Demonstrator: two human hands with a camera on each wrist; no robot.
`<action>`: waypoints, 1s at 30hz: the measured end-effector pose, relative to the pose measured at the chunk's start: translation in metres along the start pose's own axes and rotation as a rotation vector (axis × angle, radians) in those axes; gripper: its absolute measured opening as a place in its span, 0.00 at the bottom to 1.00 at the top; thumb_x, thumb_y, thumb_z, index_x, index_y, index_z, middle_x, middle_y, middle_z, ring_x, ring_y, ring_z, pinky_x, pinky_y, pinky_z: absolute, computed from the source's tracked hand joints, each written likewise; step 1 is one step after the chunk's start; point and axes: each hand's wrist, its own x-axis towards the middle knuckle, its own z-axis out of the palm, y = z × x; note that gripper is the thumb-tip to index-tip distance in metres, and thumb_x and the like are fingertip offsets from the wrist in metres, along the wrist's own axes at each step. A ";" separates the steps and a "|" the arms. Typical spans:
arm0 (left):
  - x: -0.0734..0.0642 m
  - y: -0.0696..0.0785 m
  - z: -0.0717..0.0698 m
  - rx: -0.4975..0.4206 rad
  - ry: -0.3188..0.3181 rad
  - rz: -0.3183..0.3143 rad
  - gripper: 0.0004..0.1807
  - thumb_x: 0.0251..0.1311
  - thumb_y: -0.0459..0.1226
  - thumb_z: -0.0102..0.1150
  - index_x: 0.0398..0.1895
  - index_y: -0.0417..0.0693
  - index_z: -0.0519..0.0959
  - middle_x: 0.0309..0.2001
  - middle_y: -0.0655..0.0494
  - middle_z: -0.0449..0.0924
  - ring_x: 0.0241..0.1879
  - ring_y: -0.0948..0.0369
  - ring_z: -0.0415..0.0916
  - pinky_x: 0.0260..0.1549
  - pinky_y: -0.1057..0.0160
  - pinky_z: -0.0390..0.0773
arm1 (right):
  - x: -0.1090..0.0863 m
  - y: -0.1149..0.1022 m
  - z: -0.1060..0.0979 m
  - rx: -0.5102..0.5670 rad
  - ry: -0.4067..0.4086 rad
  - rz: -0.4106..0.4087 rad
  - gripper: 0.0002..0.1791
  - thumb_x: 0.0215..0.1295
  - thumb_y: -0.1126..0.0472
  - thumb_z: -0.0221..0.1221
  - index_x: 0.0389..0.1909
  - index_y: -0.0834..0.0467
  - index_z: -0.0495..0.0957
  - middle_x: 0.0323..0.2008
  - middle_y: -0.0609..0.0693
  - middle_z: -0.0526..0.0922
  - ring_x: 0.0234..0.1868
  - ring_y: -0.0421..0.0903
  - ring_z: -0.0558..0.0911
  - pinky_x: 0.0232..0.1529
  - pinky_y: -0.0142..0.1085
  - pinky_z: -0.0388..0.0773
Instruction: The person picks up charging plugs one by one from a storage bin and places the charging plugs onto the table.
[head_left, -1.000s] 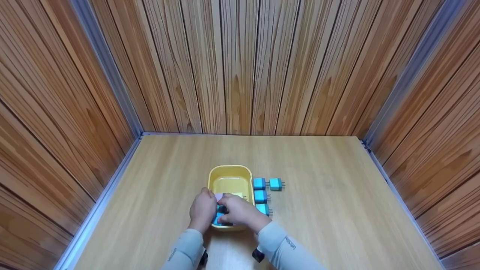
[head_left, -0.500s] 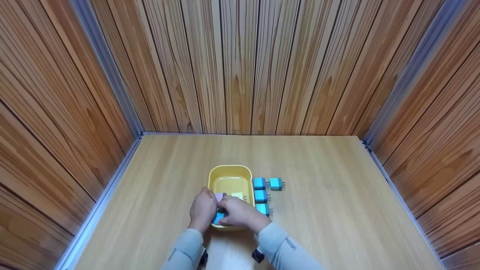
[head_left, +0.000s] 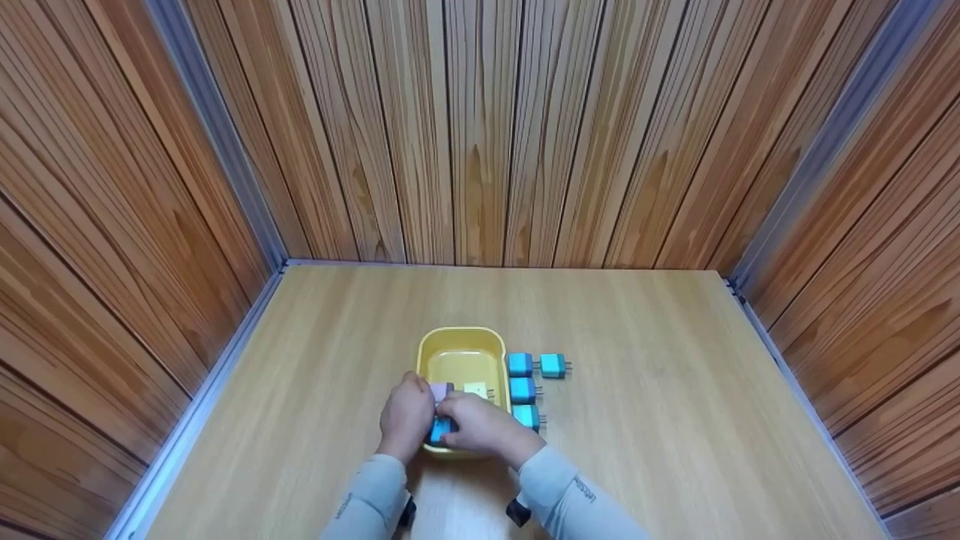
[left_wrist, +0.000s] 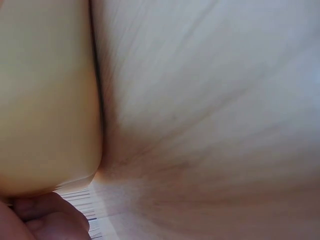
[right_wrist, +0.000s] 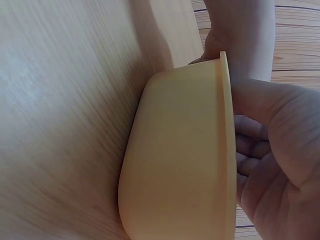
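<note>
In the head view my left hand (head_left: 406, 416) lies over the left rim of a yellow tub (head_left: 425, 348). Its bent fingers show in the left wrist view, but whether they hold something is hidden. My right hand (head_left: 480, 424) reaches in over the tub's right rim, and its thumb and fingers appear to pinch a blue charger plug (head_left: 439, 430) near the front left corner. Just behind the fingertips lies a light purple plug (head_left: 440, 391). A pale yellow plug (head_left: 475, 390) with metal prongs rests in the middle of the tub. Both sets of fingertips are partly hidden.
Several blue and turquoise plugs (head_left: 520, 391) stand on the wooden table (head_left: 637, 420) close to the tub's right side, prongs to the right. One turquoise plug (head_left: 553, 365) sits farther right. Wood-plank walls (head_left: 480, 135) enclose the back and sides.
My right fingers have shifted slightly in the tub, and the blue plug by the thumb has turned a little. More of the purple and pale yellow plugs shows. Both arms stay nearly still.
</note>
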 end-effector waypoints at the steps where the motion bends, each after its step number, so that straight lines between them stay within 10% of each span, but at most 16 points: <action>1: 0.000 0.000 0.000 -0.001 -0.001 0.000 0.19 0.79 0.48 0.38 0.46 0.45 0.75 0.31 0.49 0.78 0.29 0.53 0.76 0.31 0.54 0.76 | 0.000 0.000 0.000 0.004 0.001 0.002 0.14 0.67 0.58 0.67 0.52 0.48 0.84 0.43 0.42 0.84 0.41 0.37 0.77 0.54 0.37 0.80; 30: 0.001 -0.002 0.002 -0.008 -0.002 0.008 0.20 0.80 0.48 0.37 0.46 0.44 0.76 0.31 0.50 0.78 0.29 0.54 0.77 0.32 0.53 0.77 | 0.002 0.006 0.006 0.008 0.013 0.002 0.19 0.64 0.61 0.69 0.56 0.47 0.84 0.49 0.43 0.85 0.48 0.36 0.79 0.60 0.40 0.78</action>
